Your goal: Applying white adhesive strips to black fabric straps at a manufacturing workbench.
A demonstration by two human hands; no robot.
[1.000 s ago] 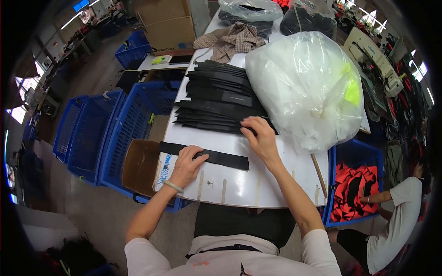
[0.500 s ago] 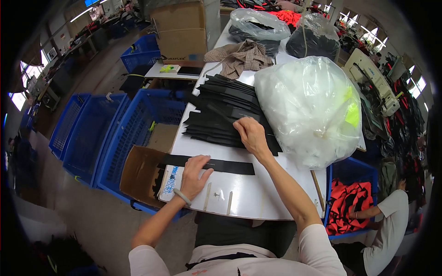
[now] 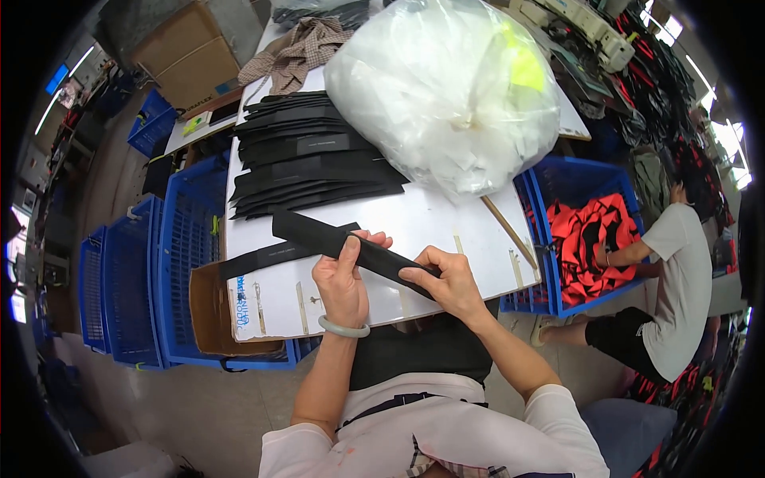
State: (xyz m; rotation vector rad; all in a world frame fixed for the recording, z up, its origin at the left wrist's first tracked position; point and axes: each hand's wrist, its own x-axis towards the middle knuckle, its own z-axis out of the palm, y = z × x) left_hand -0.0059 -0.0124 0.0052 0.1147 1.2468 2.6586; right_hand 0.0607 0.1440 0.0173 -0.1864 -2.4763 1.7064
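Observation:
Between my two hands, over the table's near edge, a black fabric strip (image 3: 307, 231) slants down to the right. My left hand (image 3: 343, 279) grips it near its middle, thumb on top and fingers beneath. At its lower right end my right hand (image 3: 448, 279) pinches it. Behind it, a second black strip (image 3: 267, 260) lies flat on the white table (image 3: 430, 209), partly covered by the held one. Beyond that spreads an overlapping pile of black strips (image 3: 311, 155).
A large clear bag of white pieces (image 3: 446, 88) fills the table's far right. A cardboard box (image 3: 209, 319) sits in a blue crate (image 3: 179, 239) on the left. To the right, a person in a white shirt (image 3: 677, 263) reaches into a crate of red and black pieces (image 3: 586, 239). A stick (image 3: 510, 231) lies by the table's right edge.
My right hand has come back from the pile toward me. A strip is now held in both hands; my left hand has lifted off the strip lying on the table. The view has turned right.

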